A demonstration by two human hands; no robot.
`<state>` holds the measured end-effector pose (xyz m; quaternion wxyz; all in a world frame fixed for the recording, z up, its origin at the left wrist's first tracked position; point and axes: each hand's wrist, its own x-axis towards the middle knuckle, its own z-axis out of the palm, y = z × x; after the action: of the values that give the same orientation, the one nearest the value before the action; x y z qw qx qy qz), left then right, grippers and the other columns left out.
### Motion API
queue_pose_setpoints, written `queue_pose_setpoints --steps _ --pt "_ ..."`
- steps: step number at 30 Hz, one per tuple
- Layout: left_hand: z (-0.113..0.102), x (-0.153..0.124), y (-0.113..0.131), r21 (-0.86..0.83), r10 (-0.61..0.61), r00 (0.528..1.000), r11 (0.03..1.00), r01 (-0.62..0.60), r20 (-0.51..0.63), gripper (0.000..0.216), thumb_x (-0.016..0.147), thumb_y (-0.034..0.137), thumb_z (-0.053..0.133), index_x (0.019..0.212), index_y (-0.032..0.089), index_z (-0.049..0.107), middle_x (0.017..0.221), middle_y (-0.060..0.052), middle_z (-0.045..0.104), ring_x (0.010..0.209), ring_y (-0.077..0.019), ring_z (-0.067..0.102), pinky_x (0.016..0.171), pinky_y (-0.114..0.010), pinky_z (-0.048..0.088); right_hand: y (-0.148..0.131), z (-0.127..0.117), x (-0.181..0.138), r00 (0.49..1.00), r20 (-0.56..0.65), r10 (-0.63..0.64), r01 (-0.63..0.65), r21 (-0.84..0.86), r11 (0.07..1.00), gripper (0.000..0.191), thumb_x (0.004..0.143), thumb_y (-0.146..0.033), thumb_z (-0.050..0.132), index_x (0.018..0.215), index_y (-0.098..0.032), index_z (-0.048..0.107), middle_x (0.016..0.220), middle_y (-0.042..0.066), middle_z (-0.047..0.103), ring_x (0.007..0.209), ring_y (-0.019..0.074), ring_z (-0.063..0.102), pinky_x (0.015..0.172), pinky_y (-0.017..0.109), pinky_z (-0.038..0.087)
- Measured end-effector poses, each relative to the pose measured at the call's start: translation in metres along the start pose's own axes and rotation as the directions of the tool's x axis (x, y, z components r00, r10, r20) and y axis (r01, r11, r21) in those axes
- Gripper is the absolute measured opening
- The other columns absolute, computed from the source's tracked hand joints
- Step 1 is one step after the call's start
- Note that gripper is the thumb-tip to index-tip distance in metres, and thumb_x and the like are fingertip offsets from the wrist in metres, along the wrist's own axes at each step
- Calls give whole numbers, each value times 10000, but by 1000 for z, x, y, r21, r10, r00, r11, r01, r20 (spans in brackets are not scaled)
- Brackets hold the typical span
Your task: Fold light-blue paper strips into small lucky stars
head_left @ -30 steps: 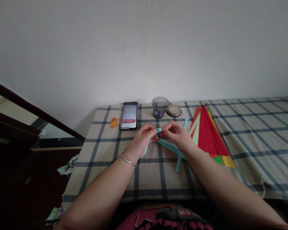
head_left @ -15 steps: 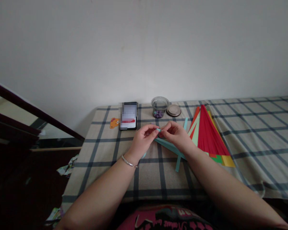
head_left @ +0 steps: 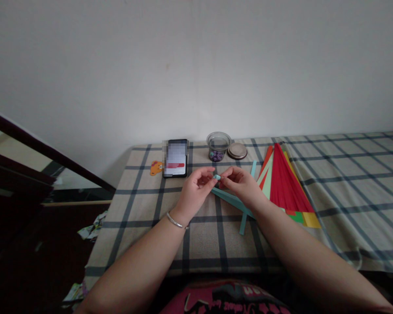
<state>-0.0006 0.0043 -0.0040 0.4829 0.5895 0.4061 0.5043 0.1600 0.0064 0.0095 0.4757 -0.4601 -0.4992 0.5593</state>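
Between the fingertips of both hands is a small folded piece of light blue paper strip [head_left: 217, 177]. My left hand [head_left: 198, 185] pinches it from the left, wrist ringed by a silver bracelet [head_left: 174, 220]. From the right, my right hand [head_left: 240, 185] holds it with thumb and forefinger. Several loose light blue paper strips [head_left: 229, 198] lie on the cloth below the hands, partly hidden by the right hand and wrist. Just beyond the hands stands a clear jar [head_left: 218, 146] with small purple and blue folded pieces at its bottom.
A metallic lid [head_left: 237, 150] lies beside the jar. Left of it rests a phone [head_left: 177, 159] over an orange bear cutout [head_left: 156, 168]. Red paper strips [head_left: 286, 183] fan out on the right, with green, orange and yellow ones. The checked tablecloth [head_left: 203, 244] meets a wall behind.
The light blue piece has turned slightly between the fingertips and shows more of its face. A bit of blue strip seen by the left wrist is out of sight now.
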Motion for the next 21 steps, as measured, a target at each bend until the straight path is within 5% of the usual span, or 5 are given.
queue_pose_setpoints --steps 6,21 --pt "3 2 6 -112 -93 996 990 91 -7 258 728 367 738 806 156 613 699 13 617 642 -106 577 649 -239 480 -2 0 0 1000 13 7 -8 76 997 415 563 -525 799 663 -202 559 650 0 686 607 143 646 636 297 532" --pt "2 2 5 -54 -114 993 992 114 2 260 753 399 703 782 151 630 657 10 622 629 -120 579 629 -247 475 1 -2 1 998 47 -30 29 26 999 386 630 -523 761 689 -197 562 631 -23 625 590 114 584 614 268 479"
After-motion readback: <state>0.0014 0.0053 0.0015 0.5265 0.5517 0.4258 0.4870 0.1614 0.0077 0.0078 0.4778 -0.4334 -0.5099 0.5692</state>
